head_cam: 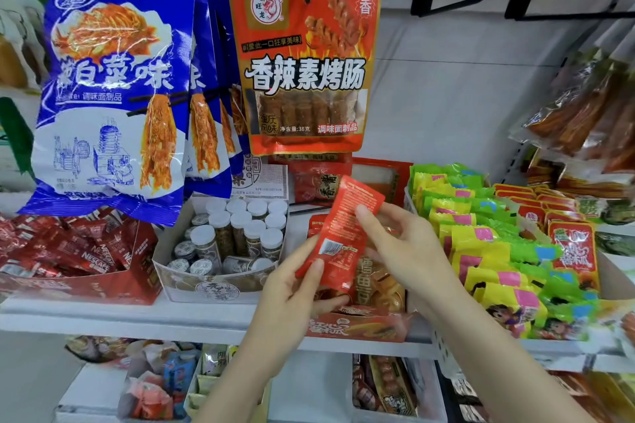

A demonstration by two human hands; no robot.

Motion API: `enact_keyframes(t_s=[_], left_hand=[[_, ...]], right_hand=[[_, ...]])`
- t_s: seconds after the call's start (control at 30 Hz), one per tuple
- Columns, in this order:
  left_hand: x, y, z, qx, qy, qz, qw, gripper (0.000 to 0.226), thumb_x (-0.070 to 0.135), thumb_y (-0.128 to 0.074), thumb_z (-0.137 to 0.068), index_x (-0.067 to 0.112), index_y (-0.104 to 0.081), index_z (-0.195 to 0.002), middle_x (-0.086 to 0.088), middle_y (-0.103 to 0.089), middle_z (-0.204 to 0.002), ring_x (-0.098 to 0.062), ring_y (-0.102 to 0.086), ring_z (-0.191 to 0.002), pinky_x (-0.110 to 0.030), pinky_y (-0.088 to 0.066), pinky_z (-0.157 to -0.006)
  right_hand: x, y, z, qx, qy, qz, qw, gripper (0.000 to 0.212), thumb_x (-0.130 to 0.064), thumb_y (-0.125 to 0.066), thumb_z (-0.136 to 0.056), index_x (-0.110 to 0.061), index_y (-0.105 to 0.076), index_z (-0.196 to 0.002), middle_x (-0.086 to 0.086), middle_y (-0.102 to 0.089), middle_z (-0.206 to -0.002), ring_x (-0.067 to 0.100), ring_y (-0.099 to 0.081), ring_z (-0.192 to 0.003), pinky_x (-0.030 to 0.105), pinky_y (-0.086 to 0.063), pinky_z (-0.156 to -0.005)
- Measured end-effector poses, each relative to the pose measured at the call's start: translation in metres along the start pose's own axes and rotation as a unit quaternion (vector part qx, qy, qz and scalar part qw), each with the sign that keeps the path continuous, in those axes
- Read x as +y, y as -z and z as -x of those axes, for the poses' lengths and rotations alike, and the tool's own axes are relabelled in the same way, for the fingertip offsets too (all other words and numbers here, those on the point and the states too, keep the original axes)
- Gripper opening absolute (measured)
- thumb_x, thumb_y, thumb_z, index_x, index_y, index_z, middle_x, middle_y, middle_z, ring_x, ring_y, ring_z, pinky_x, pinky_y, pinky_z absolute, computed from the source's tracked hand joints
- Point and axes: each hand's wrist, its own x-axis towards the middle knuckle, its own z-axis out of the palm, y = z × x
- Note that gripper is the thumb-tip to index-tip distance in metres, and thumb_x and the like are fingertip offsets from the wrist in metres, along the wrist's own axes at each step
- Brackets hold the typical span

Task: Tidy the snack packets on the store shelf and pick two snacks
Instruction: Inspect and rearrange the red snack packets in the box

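A small red snack packet point(343, 233) is held up at the middle of the shelf, its printed back facing me. My left hand point(295, 299) pinches its lower end between thumb and fingers. My right hand point(402, 251) grips its right edge, thumb on the front. Below them stands an open orange display box point(357, 328) with more of these packets. A red-orange sausage snack bag point(305, 69) hangs on a hook above.
Blue bags point(110, 93) hang at the upper left. On the shelf sit a red Nescafe box point(75, 261), a box of white-capped jars point(233, 237) and a tray of yellow-green packets point(498, 251). A lower shelf point(240, 385) holds more snacks.
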Motion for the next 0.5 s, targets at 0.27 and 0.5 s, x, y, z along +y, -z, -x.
enact_keyframes(t_s=[0.27, 0.5], left_hand=[[0.001, -0.001, 0.007, -0.09, -0.053, -0.175, 0.979, 0.067, 0.036, -0.079, -0.081, 0.055, -0.046, -0.136, 0.022, -0.055, -0.131, -0.008, -0.059, -0.117, -0.032, -0.059, -0.086], [-0.007, 0.003, 0.008, -0.09, -0.073, -0.308, 0.944, 0.07, 0.024, -0.083, -0.078, 0.05, -0.043, -0.129, 0.021, -0.067, -0.105, -0.005, -0.068, -0.095, -0.022, -0.054, -0.083]], right_hand=[[-0.011, 0.003, -0.003, -0.008, -0.113, -0.108, 0.988, 0.027, -0.026, -0.044, -0.102, -0.009, -0.065, -0.098, 0.006, -0.075, -0.086, 0.018, -0.07, -0.084, 0.056, -0.048, -0.099], [-0.02, 0.025, -0.012, 0.008, -0.013, -0.203, 0.979, 0.02, -0.022, -0.054, -0.098, -0.011, -0.07, -0.093, 0.005, -0.075, -0.084, 0.014, -0.07, -0.076, 0.037, -0.057, -0.081]])
